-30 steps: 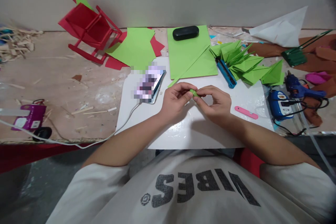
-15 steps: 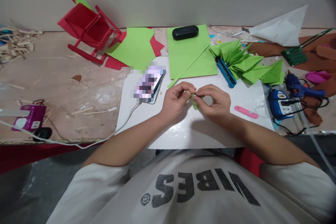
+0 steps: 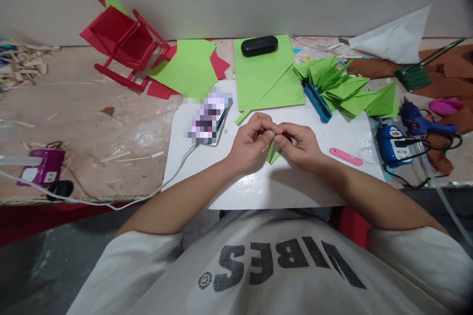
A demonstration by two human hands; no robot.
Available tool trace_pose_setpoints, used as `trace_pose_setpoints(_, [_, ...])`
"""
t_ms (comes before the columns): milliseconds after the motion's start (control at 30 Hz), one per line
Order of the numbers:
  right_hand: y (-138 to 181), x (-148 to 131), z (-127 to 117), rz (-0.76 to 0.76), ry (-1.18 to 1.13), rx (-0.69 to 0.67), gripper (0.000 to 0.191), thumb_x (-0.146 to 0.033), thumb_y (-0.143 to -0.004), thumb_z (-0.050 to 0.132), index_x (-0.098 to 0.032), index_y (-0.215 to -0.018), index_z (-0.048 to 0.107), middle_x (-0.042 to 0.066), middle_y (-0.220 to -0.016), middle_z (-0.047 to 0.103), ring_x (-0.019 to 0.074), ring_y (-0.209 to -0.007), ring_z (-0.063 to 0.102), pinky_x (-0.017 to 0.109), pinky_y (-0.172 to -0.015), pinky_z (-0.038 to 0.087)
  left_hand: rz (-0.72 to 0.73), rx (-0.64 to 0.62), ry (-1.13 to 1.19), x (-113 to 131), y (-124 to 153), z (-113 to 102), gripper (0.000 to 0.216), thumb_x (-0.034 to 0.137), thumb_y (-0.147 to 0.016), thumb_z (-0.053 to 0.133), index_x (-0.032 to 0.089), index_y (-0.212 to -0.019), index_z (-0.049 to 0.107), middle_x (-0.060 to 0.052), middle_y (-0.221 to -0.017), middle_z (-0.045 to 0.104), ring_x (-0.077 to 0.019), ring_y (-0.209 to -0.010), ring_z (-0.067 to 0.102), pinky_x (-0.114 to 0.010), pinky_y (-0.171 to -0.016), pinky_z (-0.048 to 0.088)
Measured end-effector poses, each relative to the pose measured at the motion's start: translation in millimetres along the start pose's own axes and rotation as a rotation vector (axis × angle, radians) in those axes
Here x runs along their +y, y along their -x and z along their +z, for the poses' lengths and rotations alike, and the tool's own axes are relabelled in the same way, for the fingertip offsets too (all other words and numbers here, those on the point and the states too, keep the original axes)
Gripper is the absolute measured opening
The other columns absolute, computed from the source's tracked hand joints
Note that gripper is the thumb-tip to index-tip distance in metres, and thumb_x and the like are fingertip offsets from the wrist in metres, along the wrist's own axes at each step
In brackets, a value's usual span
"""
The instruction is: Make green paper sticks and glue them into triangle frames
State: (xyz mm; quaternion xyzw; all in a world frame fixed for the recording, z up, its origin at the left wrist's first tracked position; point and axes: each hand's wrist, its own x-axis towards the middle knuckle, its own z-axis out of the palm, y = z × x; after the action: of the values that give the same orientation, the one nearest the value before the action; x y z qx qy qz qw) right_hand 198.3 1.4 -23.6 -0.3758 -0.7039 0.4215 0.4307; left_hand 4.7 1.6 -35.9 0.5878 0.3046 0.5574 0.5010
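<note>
Between my two hands is a narrow green paper strip point(image 3: 271, 153), bent into a V that hangs below the fingertips. My left hand point(image 3: 251, 140) pinches it near the top, thumb against curled fingers. From the other side my right hand point(image 3: 298, 143) pinches it too, and the fingertips of both hands meet. The hands are above a white board point(image 3: 240, 192). Beyond them another long green strip point(image 3: 264, 94) lies slanted across a green paper pad point(image 3: 244, 69). A blue utility knife point(image 3: 318, 102) rests beyond my right hand, and a pink folding cutter point(image 3: 346, 156) lies to its right.
Left of the hands lies a phone point(image 3: 210, 118) on a white cable point(image 3: 177, 165). A red model rocking chair point(image 3: 125, 44) stands far left. Folded green paper pieces point(image 3: 347, 91), a blue power strip point(image 3: 393, 145) and a glue gun point(image 3: 424, 123) sit right. A black case point(image 3: 259, 46) rests on the pad.
The held strip now shows as a wider, longer V below the fingers; before, it was a small loop. My right hand has shifted slightly left.
</note>
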Motion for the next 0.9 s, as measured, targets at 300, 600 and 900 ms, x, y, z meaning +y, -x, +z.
trace_pose_setpoints(300, [-7.8, 4.9, 0.4, 0.103, -0.324, -0.004, 0.039, -0.061, -0.093, 0.092, -0.022, -0.092, 0.088, 0.003, -0.082, 0.073, 0.0144, -0.072, 0.057, 0.031, -0.067, 0.046, -0.042, 0.076, 0.015, -2.5, -1.7, 0.9, 0.029, 0.053, -0.094, 0.094, 0.027, -0.100, 0.084, -0.005, -0.102, 0.070, -0.0175, -0.093, 0.066, -0.032, -0.080, 0.054])
trace_pose_setpoints(600, [-6.8, 6.2, -1.1, 0.035, -0.271, 0.005, 0.031, -0.055, -0.095, 0.091, -0.025, -0.093, 0.091, 0.003, -0.083, 0.076, 0.0143, -0.071, 0.059, 0.032, -0.067, 0.046, -0.050, 0.066, 0.064, -2.4, -1.0, 0.9, 0.030, 0.052, -0.089, 0.099, 0.025, -0.094, 0.085, -0.005, -0.100, 0.073, -0.0175, -0.094, 0.069, -0.033, -0.081, 0.054])
trace_pose_setpoints(900, [-6.5, 5.1, -0.9, 0.043, -0.229, -0.014, 0.038, -0.059, -0.098, 0.087, -0.022, -0.090, 0.087, 0.003, -0.081, 0.074, 0.0144, -0.070, 0.058, 0.033, -0.067, 0.047, -0.109, 0.094, 0.074, 3.7, 1.9, 4.1, 0.031, 0.053, -0.088, 0.098, 0.025, -0.092, 0.086, -0.007, -0.100, 0.076, -0.0189, -0.096, 0.071, -0.035, -0.086, 0.059])
